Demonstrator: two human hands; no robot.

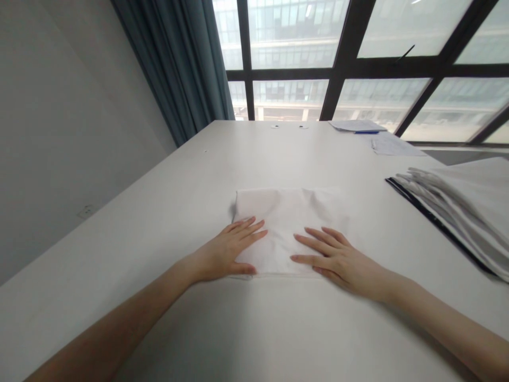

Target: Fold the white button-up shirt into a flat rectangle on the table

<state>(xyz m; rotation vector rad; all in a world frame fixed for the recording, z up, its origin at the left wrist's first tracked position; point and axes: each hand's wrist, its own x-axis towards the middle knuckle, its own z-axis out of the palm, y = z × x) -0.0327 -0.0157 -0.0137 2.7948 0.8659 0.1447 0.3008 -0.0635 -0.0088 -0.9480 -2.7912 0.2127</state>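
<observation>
A white cloth, folded into a rough rectangle, lies flat on the white table. Faint creases run across its upper half. My left hand rests on the cloth's left side, palm down, fingers spread and thumb close to the near edge. On the right side, my right hand lies palm down as well, its fingers apart and pointing inward. Between the two hands a strip of the cloth shows. Neither hand grips anything.
At the right edge a stack of white fabric lies on a dark-edged board. Papers and a blue pen sit at the far right. Behind stand a window and a blue curtain; a wall borders the left.
</observation>
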